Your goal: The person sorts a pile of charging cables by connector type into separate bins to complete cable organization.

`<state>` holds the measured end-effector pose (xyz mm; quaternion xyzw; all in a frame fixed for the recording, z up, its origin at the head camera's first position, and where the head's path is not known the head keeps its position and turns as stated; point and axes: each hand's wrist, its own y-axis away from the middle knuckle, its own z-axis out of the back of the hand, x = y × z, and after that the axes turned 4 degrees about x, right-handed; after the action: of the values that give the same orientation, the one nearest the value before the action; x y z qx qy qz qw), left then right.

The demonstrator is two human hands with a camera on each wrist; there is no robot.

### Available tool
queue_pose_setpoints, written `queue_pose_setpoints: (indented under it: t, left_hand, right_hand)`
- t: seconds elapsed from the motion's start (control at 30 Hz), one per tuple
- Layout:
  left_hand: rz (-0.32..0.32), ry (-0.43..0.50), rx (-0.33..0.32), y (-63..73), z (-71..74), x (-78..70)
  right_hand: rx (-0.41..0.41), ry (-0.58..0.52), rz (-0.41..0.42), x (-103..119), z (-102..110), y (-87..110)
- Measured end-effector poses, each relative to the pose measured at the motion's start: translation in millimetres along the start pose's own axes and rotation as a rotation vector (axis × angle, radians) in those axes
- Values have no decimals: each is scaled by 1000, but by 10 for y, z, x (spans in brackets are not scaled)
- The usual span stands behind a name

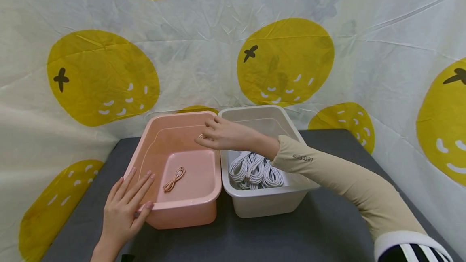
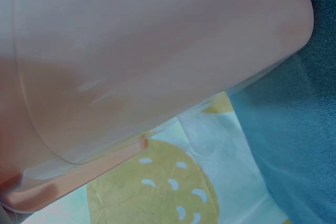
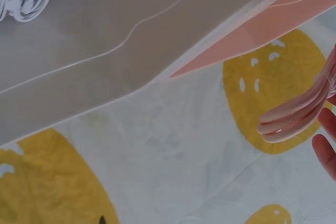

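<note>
My right hand (image 1: pixel 233 134) reaches across to the inner rims of the two bins and holds a bundled pink cable (image 3: pixel 296 114). Only a little of that bundle shows in the head view; in the right wrist view its loops hang beside the fingertips. Another pink cable (image 1: pixel 174 179), tied in a small bundle, lies on the floor of the pink bin (image 1: pixel 182 202). My left hand (image 1: pixel 123 209) rests with straight, spread fingers on that bin's near left rim and wall. Several bundled white cables (image 1: pixel 255 171) lie in the white bin (image 1: pixel 267 192).
Both bins stand side by side, close together, on a dark grey tabletop (image 1: pixel 276 237). A pale curtain (image 1: pixel 196 68) printed with big yellow fruit hangs behind and at the sides. My right sleeve (image 1: pixel 338 173) passes over the white bin.
</note>
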<state>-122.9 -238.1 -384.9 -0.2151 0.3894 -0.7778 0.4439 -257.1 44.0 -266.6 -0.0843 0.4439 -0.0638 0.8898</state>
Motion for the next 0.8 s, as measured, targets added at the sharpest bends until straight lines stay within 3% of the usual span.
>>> queue_pose_setpoints:
  t: [0.4,0.8]
  left_hand:
    - [3,-1,1,3,-1,-2]
    - [3,-1,0,12,-3,-1]
  right_hand:
    - [-70,18,32,137,-77,-451]
    - [8,-12,72,133,-107,-683]
